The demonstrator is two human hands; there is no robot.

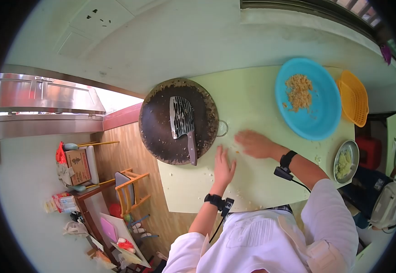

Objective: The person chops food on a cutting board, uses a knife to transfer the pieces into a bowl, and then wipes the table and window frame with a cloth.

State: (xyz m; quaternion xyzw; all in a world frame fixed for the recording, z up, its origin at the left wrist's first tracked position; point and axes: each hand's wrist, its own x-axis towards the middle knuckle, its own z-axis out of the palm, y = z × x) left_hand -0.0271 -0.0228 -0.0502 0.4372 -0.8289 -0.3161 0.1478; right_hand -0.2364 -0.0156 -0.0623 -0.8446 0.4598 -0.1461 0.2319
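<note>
My left hand rests on the pale green tabletop with its fingers stretched out, just right of the round chopping board's lower edge. Slightly blurred, my right hand lies low over the table to the right, fingers extended toward the board and nothing visible in them. Small crumbs and an orange bit lie near both hands. On the dark round chopping board is a cleaver, its wet blade up and its grey-brown handle toward me. A metal ring sticks out from the board's right side.
A blue basin with chopped, light-brown food stands at the back right. Beside it are a yellow basket and a metal bowl of pale green pieces. A wooden chair stands on the floor at left.
</note>
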